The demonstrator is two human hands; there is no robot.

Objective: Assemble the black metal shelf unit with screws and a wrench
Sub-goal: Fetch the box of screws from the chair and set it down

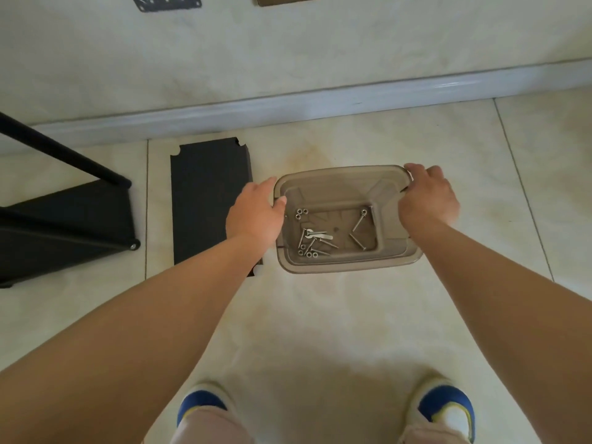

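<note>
Down on the pale tiled floor, both hands are on a translucent brown plastic tub. At nine o'clock of the tub, the left hand has its grip clasped over the rim, thumb hooked just inside the wall, fingers hidden down the outer side. Over at three o'clock, the right hand is curled round the far right corner of the rim, knuckles up, fingertips wrapped over the edge and out of sight. Whether the tub sits on the floor or hangs just above it, I cannot tell.

Look inside: loose hardware on the tub's bottom. Long silver screws lie scattered, a couple toward three o'clock, a tangled cluster toward seven o'clock, and small nuts sit near the ten o'clock corner. A small flat silver wrench lies among that cluster, partly overlapped by screws.

Further out at nine o'clock from the tub, just beside it, a flat black shelf panel lies on the floor, its corners notched; the left forearm crosses its near end. Beyond that, at the far left, the partly built black shelf frame lies tipped, a round black tube slanting across it. Along twelve o'clock runs a pale baseboard. At six o'clock, two blue and white shoes show at the bottom.
</note>
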